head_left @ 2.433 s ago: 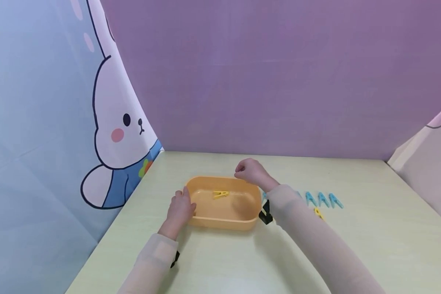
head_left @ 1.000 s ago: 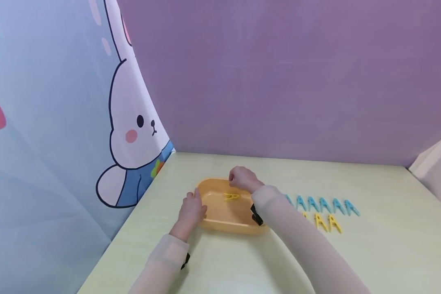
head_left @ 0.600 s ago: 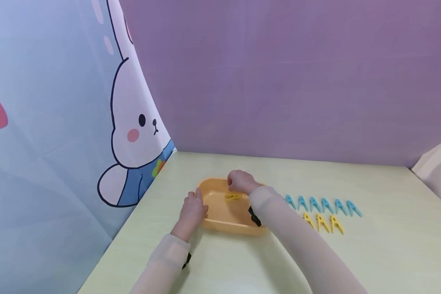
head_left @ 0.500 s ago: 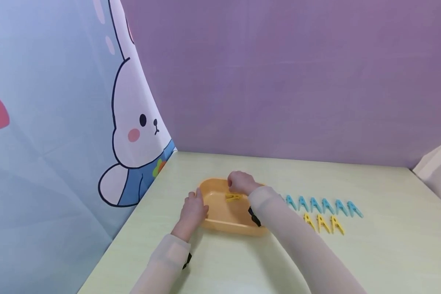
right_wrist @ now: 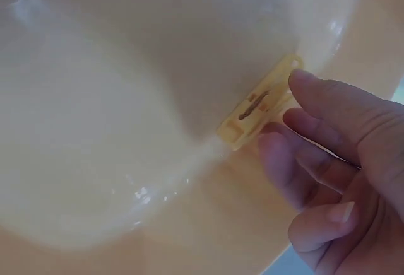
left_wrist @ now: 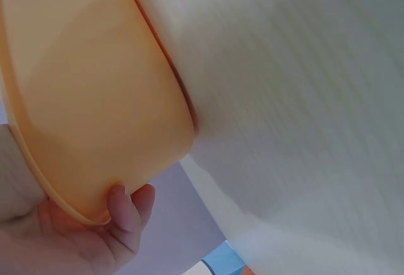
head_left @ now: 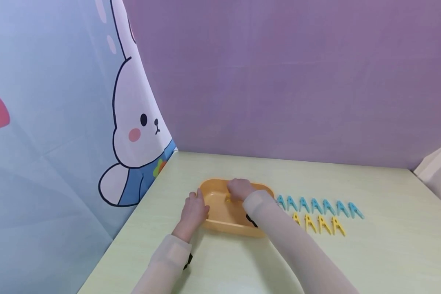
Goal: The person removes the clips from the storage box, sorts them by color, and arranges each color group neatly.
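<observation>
Hands meet at the orange tub

Clothespin (right_wrist: pixel 260 106) first: the yellow peg lies flat on the floor of the orange tub (head_left: pixel 220 222), and your right hand (head_left: pixel 239 189) has reached down inside the tub to it. In the right wrist view your fingertips (right_wrist: pixel 309 86) are on the peg's near end, or just short of it, loosely curled and not yet closed round it; whether they pinch it cannot be told. The peg's long axis runs slantwise away from those fingers, toward the tub's middle, so it lies straight ahead of your right hand and well nearer to it than to the other.

Your left hand (head_left: pixel 194 211) is at the tub's left end, its grip closed on the rim, with the thumb (left_wrist: pixel 126 207) hooked under the lip in the left wrist view.

To the right of the tub, on the pale counter (head_left: pixel 389 253), a row of blue clothespins (head_left: pixel 317 205) lies side by side, with a shorter row of yellow clothespins (head_left: pixel 321 224) just nearer you. Your right forearm (head_left: pixel 279 232) crosses the tub's right rim. Nothing stands between fingers and peg but the tub wall you have already cleared. Left of the tub hangs a rabbit-printed cloth (head_left: pixel 132 134).
</observation>
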The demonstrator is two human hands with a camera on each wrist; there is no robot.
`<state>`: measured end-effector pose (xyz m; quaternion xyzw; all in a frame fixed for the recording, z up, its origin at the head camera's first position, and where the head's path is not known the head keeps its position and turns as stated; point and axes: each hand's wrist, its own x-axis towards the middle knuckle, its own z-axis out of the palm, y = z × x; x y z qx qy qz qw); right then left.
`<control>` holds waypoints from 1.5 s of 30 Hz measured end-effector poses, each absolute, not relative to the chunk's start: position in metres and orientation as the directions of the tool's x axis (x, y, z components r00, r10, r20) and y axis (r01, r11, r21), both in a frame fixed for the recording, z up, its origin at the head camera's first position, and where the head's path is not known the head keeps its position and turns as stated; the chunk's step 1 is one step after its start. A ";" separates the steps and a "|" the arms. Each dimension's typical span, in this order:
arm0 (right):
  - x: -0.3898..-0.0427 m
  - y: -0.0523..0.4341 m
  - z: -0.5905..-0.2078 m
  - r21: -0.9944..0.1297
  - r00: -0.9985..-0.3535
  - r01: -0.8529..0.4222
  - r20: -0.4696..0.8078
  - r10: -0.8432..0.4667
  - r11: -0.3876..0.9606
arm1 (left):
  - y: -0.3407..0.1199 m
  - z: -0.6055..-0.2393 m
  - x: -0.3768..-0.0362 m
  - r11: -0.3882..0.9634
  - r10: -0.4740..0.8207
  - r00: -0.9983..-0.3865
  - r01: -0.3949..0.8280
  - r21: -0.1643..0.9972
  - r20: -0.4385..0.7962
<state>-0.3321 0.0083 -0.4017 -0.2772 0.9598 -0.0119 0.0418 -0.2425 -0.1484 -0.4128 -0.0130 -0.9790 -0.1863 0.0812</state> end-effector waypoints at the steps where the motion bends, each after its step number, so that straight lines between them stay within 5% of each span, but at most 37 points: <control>1: -0.332 0.008 -0.403 -0.039 -0.843 -0.531 -0.080 -0.532 0.847 | -0.148 -0.413 -0.242 0.930 -0.004 -0.986 0.057 0.362 0.164; 20: -0.329 0.013 -0.400 -0.060 -0.835 -0.532 -0.128 -0.535 0.845 | -0.145 -0.412 -0.244 0.937 0.001 -0.989 0.052 0.344 0.147; 45: -0.312 0.044 -0.340 -0.309 -0.839 -0.521 0.013 -0.544 0.796 | -0.147 -0.414 -0.246 0.926 0.014 -0.987 0.074 0.370 0.162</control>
